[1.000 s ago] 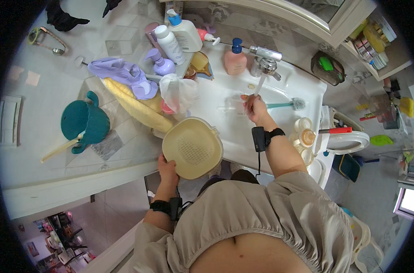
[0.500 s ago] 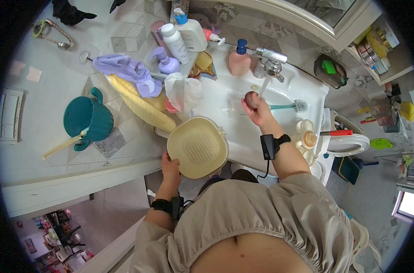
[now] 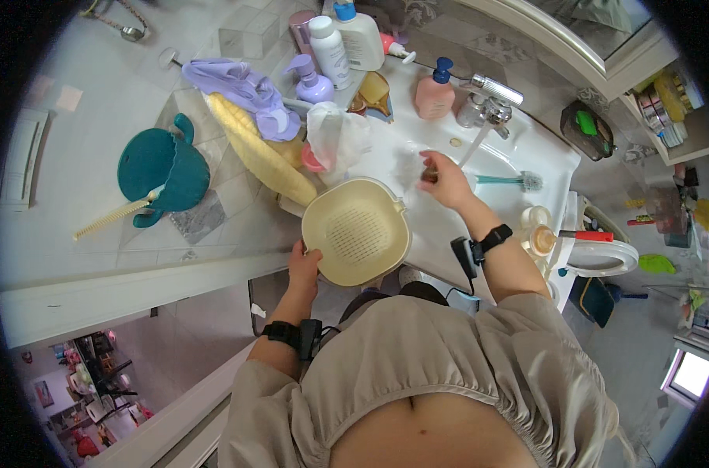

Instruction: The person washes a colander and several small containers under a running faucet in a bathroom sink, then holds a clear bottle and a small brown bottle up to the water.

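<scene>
A cream-coloured colander (image 3: 357,265) with a perforated bottom is held over the sink's front left edge. My left hand (image 3: 304,267) grips its near left rim, thumb over the edge. Over the white sink (image 3: 432,238), my right hand (image 3: 451,186) is closed around a small round reddish-brown thing (image 3: 430,173), which the fingers partly cover. Water runs from the chrome tap (image 3: 496,114) in a thin stream just right of that hand. To its right lies a brush with a teal handle (image 3: 496,180).
A pink pump bottle (image 3: 435,95) stands beside the tap. Left of the sink are a purple pump bottle (image 3: 315,86), white bottles, a yellow towel (image 3: 253,148) and a lilac cloth (image 3: 241,90). A teal bucket-like container (image 3: 167,168) is farther left. Cups (image 3: 540,239) line the sink's right edge.
My right hand has turned, its back now facing up and the round thing more covered. The view has shifted slightly. My left hand keeps its hold on the colander.
</scene>
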`<action>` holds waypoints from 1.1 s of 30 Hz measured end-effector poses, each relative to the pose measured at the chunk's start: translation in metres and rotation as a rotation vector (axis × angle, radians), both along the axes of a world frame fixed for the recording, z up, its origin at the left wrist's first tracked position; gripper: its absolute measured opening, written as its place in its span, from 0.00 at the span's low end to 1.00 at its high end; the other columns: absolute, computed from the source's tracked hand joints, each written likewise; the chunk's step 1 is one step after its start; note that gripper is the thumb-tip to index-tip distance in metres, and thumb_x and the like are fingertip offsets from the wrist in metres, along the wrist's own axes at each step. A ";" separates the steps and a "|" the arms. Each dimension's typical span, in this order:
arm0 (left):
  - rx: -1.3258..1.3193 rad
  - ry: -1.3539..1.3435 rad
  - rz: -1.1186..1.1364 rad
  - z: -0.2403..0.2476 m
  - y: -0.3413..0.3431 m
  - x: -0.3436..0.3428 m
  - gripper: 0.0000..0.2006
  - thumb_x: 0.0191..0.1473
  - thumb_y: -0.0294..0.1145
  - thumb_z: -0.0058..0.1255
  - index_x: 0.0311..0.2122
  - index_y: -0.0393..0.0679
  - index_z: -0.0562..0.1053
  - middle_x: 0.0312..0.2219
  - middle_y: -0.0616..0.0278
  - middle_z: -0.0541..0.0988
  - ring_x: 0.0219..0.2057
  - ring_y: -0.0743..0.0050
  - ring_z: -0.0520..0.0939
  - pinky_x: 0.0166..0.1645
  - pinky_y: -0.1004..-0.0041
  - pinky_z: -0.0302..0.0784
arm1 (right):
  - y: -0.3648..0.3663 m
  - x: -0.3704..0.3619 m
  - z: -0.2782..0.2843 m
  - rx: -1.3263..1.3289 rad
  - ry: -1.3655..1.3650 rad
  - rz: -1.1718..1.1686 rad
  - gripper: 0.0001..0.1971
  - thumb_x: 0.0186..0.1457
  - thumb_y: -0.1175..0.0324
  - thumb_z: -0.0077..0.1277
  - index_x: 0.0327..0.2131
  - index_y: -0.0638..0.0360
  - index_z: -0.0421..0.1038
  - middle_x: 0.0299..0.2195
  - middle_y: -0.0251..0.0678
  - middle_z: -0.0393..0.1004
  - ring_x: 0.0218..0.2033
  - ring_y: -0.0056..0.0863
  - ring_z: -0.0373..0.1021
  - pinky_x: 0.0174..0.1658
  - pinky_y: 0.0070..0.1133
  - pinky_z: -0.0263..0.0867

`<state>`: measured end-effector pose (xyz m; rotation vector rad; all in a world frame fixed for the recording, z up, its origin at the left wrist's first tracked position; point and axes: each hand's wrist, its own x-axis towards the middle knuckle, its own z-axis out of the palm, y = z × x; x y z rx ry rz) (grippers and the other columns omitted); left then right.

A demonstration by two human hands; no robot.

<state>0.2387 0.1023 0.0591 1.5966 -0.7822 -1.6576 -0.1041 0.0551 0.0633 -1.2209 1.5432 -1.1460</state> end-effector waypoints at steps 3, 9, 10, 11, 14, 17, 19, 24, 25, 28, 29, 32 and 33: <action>-0.012 0.018 -0.002 0.009 0.002 -0.002 0.24 0.39 0.20 0.41 0.47 0.36 0.59 0.37 0.55 0.69 0.36 0.66 0.72 0.40 0.71 0.68 | 0.010 0.015 0.020 -0.241 0.858 0.222 0.31 0.28 0.77 0.58 0.43 0.56 0.61 0.35 0.41 0.65 0.35 0.40 0.63 0.40 0.28 0.60; 0.001 0.055 -0.020 0.010 0.003 -0.002 0.23 0.39 0.20 0.42 0.46 0.37 0.60 0.37 0.58 0.68 0.35 0.70 0.72 0.36 0.75 0.71 | 0.009 0.098 0.059 -0.510 0.383 0.569 0.29 0.28 0.73 0.60 0.41 0.56 0.62 0.36 0.38 0.65 0.40 0.41 0.60 0.43 0.30 0.57; 0.014 0.048 -0.036 0.015 0.003 -0.004 0.24 0.38 0.19 0.42 0.46 0.37 0.60 0.37 0.58 0.68 0.36 0.70 0.72 0.35 0.75 0.72 | 0.006 0.107 0.057 -0.568 0.442 0.636 0.30 0.27 0.71 0.61 0.41 0.56 0.63 0.36 0.38 0.65 0.41 0.40 0.60 0.44 0.30 0.57; 0.014 0.050 -0.047 0.016 0.003 -0.005 0.24 0.38 0.19 0.42 0.46 0.37 0.60 0.37 0.58 0.68 0.36 0.70 0.72 0.35 0.75 0.72 | 0.004 0.114 0.057 -0.551 0.534 0.708 0.29 0.29 0.72 0.60 0.42 0.56 0.63 0.36 0.37 0.65 0.42 0.38 0.60 0.44 0.30 0.57; -0.020 0.098 -0.008 0.016 0.004 0.000 0.24 0.37 0.18 0.41 0.46 0.37 0.60 0.38 0.58 0.67 0.36 0.69 0.72 0.36 0.74 0.72 | -0.004 0.110 0.042 -0.522 0.458 0.608 0.25 0.33 0.73 0.57 0.41 0.56 0.64 0.37 0.37 0.65 0.43 0.36 0.60 0.45 0.29 0.57; -0.002 0.053 -0.043 0.015 0.002 0.004 0.24 0.37 0.18 0.41 0.46 0.37 0.59 0.38 0.57 0.67 0.36 0.68 0.73 0.36 0.73 0.72 | -0.019 0.063 0.003 -0.190 0.328 0.146 0.15 0.40 0.78 0.48 0.36 0.56 0.68 0.41 0.37 0.64 0.46 0.34 0.59 0.47 0.27 0.57; -0.011 0.009 -0.025 0.021 0.001 0.001 0.24 0.37 0.17 0.40 0.46 0.37 0.60 0.38 0.57 0.67 0.36 0.67 0.73 0.36 0.73 0.72 | -0.017 0.040 -0.006 0.066 0.802 0.218 0.14 0.41 0.79 0.45 0.34 0.55 0.70 0.43 0.38 0.63 0.47 0.35 0.58 0.48 0.26 0.57; 0.014 0.004 -0.021 0.030 0.002 -0.005 0.26 0.35 0.17 0.39 0.47 0.38 0.60 0.39 0.56 0.68 0.39 0.65 0.71 0.41 0.71 0.69 | -0.010 0.018 -0.049 0.162 1.347 0.253 0.11 0.44 0.72 0.43 0.34 0.52 0.70 0.48 0.39 0.58 0.50 0.36 0.55 0.49 0.28 0.57; 0.053 -0.005 -0.001 0.029 0.002 -0.004 0.29 0.33 0.17 0.39 0.48 0.38 0.59 0.40 0.55 0.68 0.41 0.63 0.70 0.45 0.70 0.65 | -0.010 0.016 -0.049 0.383 1.229 0.332 0.10 0.48 0.66 0.41 0.34 0.52 0.70 0.50 0.38 0.56 0.52 0.35 0.53 0.49 0.29 0.57; 0.045 0.014 -0.045 0.027 0.000 -0.001 0.29 0.34 0.17 0.39 0.49 0.38 0.59 0.40 0.55 0.68 0.41 0.62 0.70 0.44 0.69 0.66 | 0.010 0.011 -0.035 0.128 1.114 0.175 0.09 0.47 0.70 0.42 0.33 0.54 0.69 0.50 0.39 0.56 0.50 0.35 0.57 0.47 0.28 0.59; 0.044 0.015 -0.050 0.026 0.000 0.000 0.29 0.34 0.17 0.39 0.49 0.38 0.59 0.40 0.55 0.68 0.41 0.62 0.70 0.44 0.69 0.66 | 0.017 0.010 -0.024 0.129 1.116 0.170 0.09 0.47 0.70 0.42 0.33 0.54 0.69 0.50 0.39 0.56 0.50 0.35 0.57 0.47 0.28 0.59; 0.042 0.014 -0.048 0.022 0.001 0.003 0.28 0.35 0.17 0.38 0.49 0.38 0.58 0.40 0.54 0.68 0.41 0.61 0.70 0.44 0.68 0.68 | 0.032 0.004 -0.002 0.110 0.720 -0.020 0.07 0.42 0.75 0.48 0.29 0.58 0.68 0.50 0.43 0.56 0.46 0.39 0.62 0.44 0.27 0.62; 0.036 0.033 -0.055 0.022 0.001 0.003 0.28 0.36 0.17 0.38 0.49 0.38 0.57 0.40 0.54 0.68 0.41 0.61 0.70 0.44 0.67 0.68 | 0.037 -0.005 -0.009 0.063 0.702 -0.149 0.08 0.39 0.77 0.51 0.27 0.59 0.67 0.49 0.45 0.56 0.43 0.41 0.63 0.43 0.28 0.63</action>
